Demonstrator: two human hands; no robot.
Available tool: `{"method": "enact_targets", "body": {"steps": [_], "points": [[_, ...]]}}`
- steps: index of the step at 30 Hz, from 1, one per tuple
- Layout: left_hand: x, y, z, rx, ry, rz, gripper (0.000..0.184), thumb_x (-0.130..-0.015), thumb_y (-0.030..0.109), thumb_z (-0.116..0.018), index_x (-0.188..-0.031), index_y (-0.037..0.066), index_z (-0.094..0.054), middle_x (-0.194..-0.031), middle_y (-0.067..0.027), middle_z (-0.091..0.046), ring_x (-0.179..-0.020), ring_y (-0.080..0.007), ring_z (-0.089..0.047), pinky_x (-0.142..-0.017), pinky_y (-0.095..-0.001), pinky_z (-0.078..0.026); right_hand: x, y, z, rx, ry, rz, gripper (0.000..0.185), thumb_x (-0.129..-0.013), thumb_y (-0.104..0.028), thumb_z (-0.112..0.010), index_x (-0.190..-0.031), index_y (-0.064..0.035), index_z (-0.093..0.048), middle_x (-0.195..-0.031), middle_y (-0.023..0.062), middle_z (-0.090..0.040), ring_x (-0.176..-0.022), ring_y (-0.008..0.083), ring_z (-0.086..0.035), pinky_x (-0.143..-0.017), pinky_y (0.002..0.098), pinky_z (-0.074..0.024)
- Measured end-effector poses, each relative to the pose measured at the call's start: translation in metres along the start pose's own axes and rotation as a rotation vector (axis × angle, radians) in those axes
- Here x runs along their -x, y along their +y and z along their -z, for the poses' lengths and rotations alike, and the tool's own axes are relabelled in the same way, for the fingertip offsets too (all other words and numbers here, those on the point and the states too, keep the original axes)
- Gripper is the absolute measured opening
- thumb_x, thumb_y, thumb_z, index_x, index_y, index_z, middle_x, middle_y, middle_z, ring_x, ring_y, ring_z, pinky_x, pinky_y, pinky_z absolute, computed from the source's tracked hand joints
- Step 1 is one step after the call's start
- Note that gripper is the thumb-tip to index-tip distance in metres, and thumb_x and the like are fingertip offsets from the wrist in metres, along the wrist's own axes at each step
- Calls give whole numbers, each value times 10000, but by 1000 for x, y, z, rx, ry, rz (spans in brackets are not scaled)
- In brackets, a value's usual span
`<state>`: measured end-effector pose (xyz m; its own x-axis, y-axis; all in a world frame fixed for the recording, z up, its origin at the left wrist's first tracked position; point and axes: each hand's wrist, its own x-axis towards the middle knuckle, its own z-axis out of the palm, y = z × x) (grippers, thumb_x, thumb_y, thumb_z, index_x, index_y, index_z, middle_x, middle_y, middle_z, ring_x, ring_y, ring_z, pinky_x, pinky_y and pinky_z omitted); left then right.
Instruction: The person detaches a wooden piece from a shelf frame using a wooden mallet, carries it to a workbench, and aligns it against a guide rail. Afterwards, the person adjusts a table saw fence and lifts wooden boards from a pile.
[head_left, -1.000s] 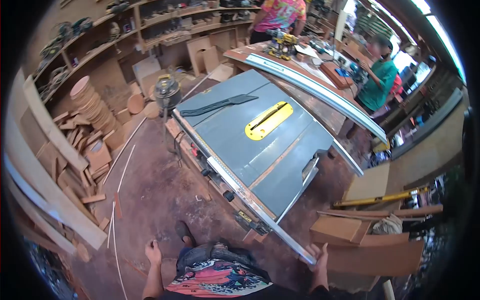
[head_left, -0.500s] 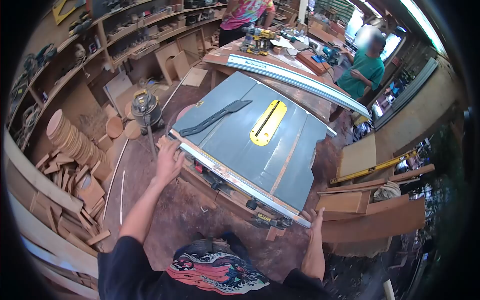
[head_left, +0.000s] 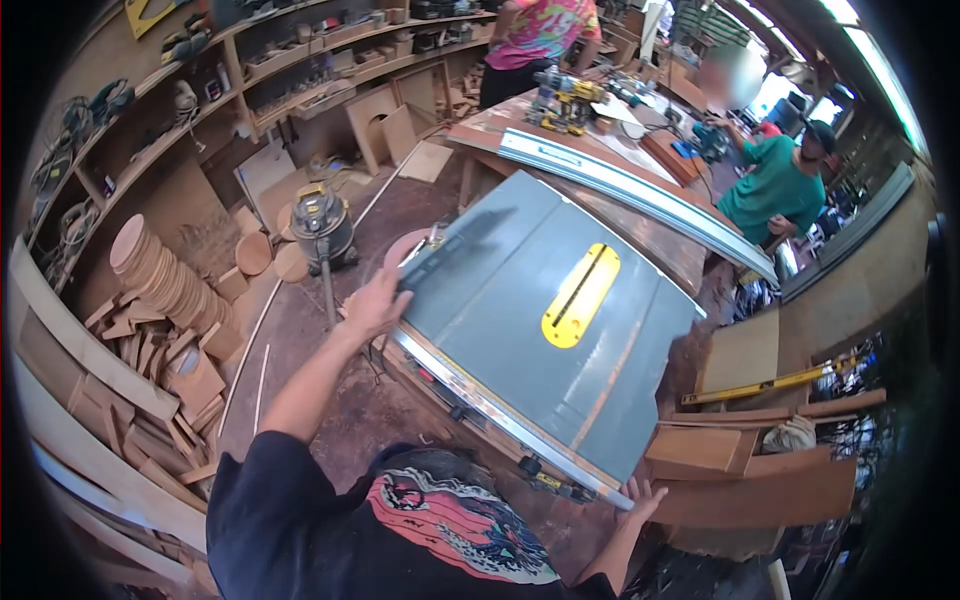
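Observation:
A table saw [head_left: 505,300] with a grey top and a yellow throat plate [head_left: 581,296] stands in front of me. My left hand [head_left: 378,302] is at its near left corner, fingers bent over the end of the front rail [head_left: 480,400]. At the rail's other end, my right hand [head_left: 641,499] lies against the near right corner with its fingers stretched out. A dark blurred smear [head_left: 465,240] shows on the top's left part, too smeared to name. Black knobs and clamps sit under the rail.
Beyond the saw, a long metal guide rail [head_left: 630,195] lies on a workbench with drills [head_left: 565,100]. A person in a green shirt [head_left: 775,190] and one in a tie-dye shirt [head_left: 545,35] stand there. A shop vacuum [head_left: 322,222], round wood discs [head_left: 165,265] and offcuts are left; a yellow level [head_left: 765,388] lies right.
The view has shifted, so the saw appears lower and further right. The black push stick on the saw top no longer shows clearly; a dark blur is there. Both hands stay at the corners.

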<state>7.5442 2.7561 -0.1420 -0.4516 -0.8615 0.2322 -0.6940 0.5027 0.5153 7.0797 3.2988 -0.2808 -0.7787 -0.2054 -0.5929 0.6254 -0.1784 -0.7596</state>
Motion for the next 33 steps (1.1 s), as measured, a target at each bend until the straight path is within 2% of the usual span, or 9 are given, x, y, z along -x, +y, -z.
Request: {"method": "enact_targets", "body": {"steps": [5, 11, 15, 16, 22, 24, 27, 29, 33], "points": [[16, -127, 17, 57, 390, 109, 478, -909, 161, -720, -1350, 19, -598, -1160, -222, -611, -1079, -404, -634, -927, -458, -527, -31, 82, 92, 96, 269, 65, 833, -983, -736, -421, -1454, -50, -463, -1244, 177, -612, -1095, 365, -617, -850, 515, -512], [-6, -235, -115, 181, 165, 157, 538, -880, 190, -757, -1359, 10, -592, -1182, -236, -588, -1109, -424, -622, -936, -479, -521, 135, 207, 35, 684, 545, -132, 577, -1031, -585, -488, -1169, -37, -605, -826, 81, -563, -644, 231, -590, -481, 400, -451], [-36, -241, -197, 127, -74, 52, 539, -898, 259, -740, -1377, 52, -603, -1262, -247, -564, -1171, -433, -586, -987, -515, -486, 240, 288, 5, 985, 446, -107, 512, -1027, -487, -561, -1099, 11, -659, -713, 82, -593, -593, 225, -594, -528, 453, -494], [-51, -244, -218, 128, -94, 1, 509, -883, 270, -749, -1326, 52, -627, -1206, -228, -593, -1114, -414, -609, -942, -508, -502, 271, 301, -4, 1353, 273, 337, 537, -1021, -469, -561, -1046, 54, -681, -794, 166, -663, -606, 253, -625, -628, 446, -525], [-18, -204, -158, -109, -347, 66, 366, -790, 333, -807, -1018, 49, -770, -871, -115, -763, -777, -300, -747, -670, -464, -595, 401, 297, -70, 1080, 675, -128, 636, -1011, -564, -493, -1249, -8, -690, -1263, 288, -665, -1243, 444, -596, -1039, 493, -470], [-21, -258, -224, -506, 8, -789, 257, -975, 310, -643, -993, 73, -743, -880, -31, -725, -683, -234, -689, -621, -366, -592, 433, 337, -49, 863, 838, -65, 608, -983, -549, -545, -1166, 5, -714, -1206, 295, -679, -1194, 451, -620, -1004, 499, -496], [83, -179, -215, 196, -653, -694, 257, -978, 299, -639, -1020, 65, -737, -914, -52, -728, -725, -238, -695, -653, -370, -595, 489, 413, -21, 802, 900, -312, 496, -939, -455, -607, -1089, 1, -731, -1120, 302, -692, -1111, 451, -660, -943, 507, -533], [151, -136, -213, 264, -1009, -759, 257, -979, 291, -637, -1038, 60, -732, -936, -66, -729, -754, -241, -698, -674, -373, -596, 526, 507, 10, 765, 1044, -86, 385, -868, -354, -648, -1037, -21, -744, -1041, 303, -697, -1032, 456, -684, -893, 517, -558], [275, -63, -213, 219, -1425, -964, 262, -982, 276, -631, -1074, 49, -724, -981, -94, -732, -810, -248, -706, -716, -379, -599, 602, 651, 56, 544, 1202, -574, 418, -813, -295, -678, -1158, -70, -749, -1101, 234, -734, -1067, 383, -704, -933, 461, -571]]}}
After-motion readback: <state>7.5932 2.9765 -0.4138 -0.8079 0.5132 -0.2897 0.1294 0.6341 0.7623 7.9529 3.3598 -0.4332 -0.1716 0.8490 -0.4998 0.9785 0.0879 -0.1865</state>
